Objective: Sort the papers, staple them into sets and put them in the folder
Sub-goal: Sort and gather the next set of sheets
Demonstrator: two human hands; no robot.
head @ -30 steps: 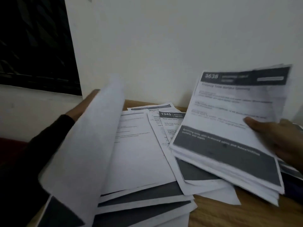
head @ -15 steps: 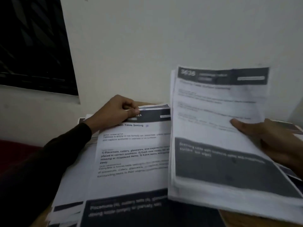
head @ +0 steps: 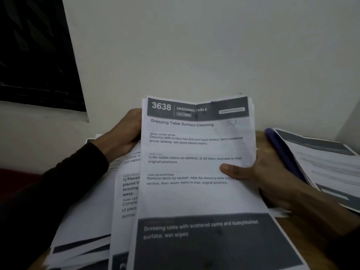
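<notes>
The thick sheaf of white printed sheets headed "3638 Dressing Table" (head: 196, 164) has swung from the right to the middle, and both hands now grip it: the left hand (head: 124, 133) has left the loose white sheets on the wooden worktop (head: 288, 227) to curl round its upper left edge, the right hand (head: 259, 176) pinching its right edge. Likely squaring a sorted set for stapling; the blue folder (head: 282, 152) lies just right
</notes>
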